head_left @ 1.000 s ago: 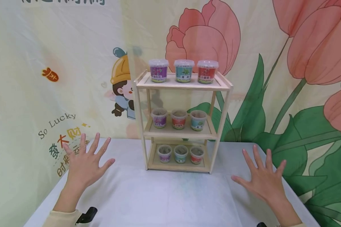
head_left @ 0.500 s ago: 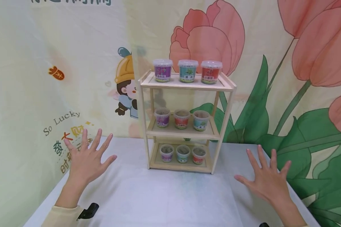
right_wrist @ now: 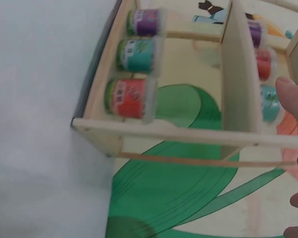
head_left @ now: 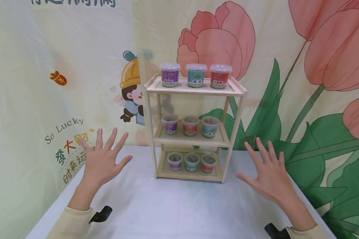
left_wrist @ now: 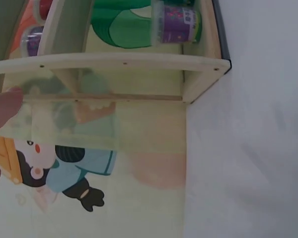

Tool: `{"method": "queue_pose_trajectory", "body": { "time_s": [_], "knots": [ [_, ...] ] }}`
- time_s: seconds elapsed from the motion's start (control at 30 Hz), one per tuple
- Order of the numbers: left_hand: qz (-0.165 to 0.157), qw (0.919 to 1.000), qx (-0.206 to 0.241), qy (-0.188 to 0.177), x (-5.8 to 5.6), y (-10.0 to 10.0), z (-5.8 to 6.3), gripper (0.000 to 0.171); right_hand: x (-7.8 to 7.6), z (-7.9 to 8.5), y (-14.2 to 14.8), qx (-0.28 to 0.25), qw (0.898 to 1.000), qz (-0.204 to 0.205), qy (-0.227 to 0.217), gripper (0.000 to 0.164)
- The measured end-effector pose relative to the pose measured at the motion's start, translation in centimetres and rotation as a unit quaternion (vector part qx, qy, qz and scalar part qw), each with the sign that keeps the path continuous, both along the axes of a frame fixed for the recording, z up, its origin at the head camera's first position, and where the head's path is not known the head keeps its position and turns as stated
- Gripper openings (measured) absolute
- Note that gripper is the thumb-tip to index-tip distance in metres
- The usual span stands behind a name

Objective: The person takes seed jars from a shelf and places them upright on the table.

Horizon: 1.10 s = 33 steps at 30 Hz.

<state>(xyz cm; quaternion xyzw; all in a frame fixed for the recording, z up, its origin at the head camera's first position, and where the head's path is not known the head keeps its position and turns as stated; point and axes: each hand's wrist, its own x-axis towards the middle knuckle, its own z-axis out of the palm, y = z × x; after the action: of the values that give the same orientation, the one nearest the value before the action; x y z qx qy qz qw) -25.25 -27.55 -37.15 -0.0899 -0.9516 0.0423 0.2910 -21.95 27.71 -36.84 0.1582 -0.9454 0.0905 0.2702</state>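
Observation:
A pale wooden shelf [head_left: 194, 142] with three tiers stands at the middle of the table. On its top tier sit a purple cup [head_left: 170, 75], a teal cup [head_left: 195, 76] and a red cup [head_left: 220, 77], all with clear lids. The middle tier bears a purple, a red and a teal cup [head_left: 210, 127]; the bottom one has a purple, a teal and a red cup [head_left: 208, 164]. My left hand [head_left: 103, 162], fingers spread, is held left of the shelf, touching nothing. Likewise spread and holding nothing, my right hand [head_left: 269, 174] hovers on the right side.
A white cloth covers the table [head_left: 173, 205]. Behind the shelf hangs a backdrop [head_left: 92, 66] printed with tulips, a cartoon child and lettering. Black wrist cameras [head_left: 101, 214] show at both sleeves.
Both hands have moved inward and farther forward, closer to the shelf, with fingers still spread. The head view has shifted slightly; the cups and shelf stay in place.

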Motion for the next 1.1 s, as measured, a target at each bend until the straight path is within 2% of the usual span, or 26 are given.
{"method": "queue_pose_trajectory", "body": {
  "time_s": [0.17,0.3,0.43,0.53,0.57,0.63,0.67,0.73,0.8,0.9,1.0,1.1],
  "knots": [
    [-0.039,0.9978,0.051,-0.016,-0.3,1.7,0.4,0.091,0.1,2.2,-2.1,-0.019,0.998,0.048,0.022,0.102],
    [-0.077,0.9914,0.102,-0.028,-0.6,2.7,0.8,0.091,0.1,3.9,-4.1,-0.045,0.994,0.085,0.042,0.097],
    [-0.110,0.9785,0.168,-0.049,-0.9,3.4,1.0,0.087,-0.1,5.7,-6.1,-0.090,0.988,0.125,0.026,0.089],
    [-0.134,0.9623,0.227,-0.068,-1.1,4.0,1.0,0.084,-0.3,7.1,-7.3,-0.119,0.980,0.162,0.010,0.083],
    [-0.146,0.9547,0.249,-0.072,-1.2,4.2,1.0,0.083,-0.4,7.6,-7.7,-0.126,0.976,0.177,0.008,0.081],
    [-0.176,0.9342,0.301,-0.078,-1.5,4.7,1.0,0.081,-0.7,8.6,-8.5,-0.139,0.969,0.206,0.005,0.078],
    [-0.192,0.9215,0.327,-0.082,-1.6,5.0,1.0,0.079,-0.8,9.1,-8.9,-0.145,0.965,0.220,0.003,0.077],
    [-0.224,0.8910,0.383,-0.096,-1.9,5.5,1.0,0.076,-1.1,10.2,-9.8,-0.160,0.957,0.243,-0.007,0.074],
    [-0.242,0.8611,0.432,-0.113,-2.2,6.1,0.9,0.072,-1.6,11.4,-10.6,-0.176,0.949,0.259,-0.020,0.072],
    [-0.247,0.8208,0.494,-0.145,-2.3,6.9,0.9,0.068,-2.2,13.2,-12.0,-0.202,0.938,0.277,-0.041,0.070],
    [-0.242,0.7901,0.538,-0.166,-2.4,7.6,0.9,0.067,-2.9,15.0,-13.3,-0.222,0.930,0.289,-0.053,0.067],
    [-0.236,0.7656,0.570,-0.182,-2.6,8.2,1.0,0.065,-3.3,16.6,-14.4,-0.232,0.924,0.300,-0.052,0.063]
  ]
}}
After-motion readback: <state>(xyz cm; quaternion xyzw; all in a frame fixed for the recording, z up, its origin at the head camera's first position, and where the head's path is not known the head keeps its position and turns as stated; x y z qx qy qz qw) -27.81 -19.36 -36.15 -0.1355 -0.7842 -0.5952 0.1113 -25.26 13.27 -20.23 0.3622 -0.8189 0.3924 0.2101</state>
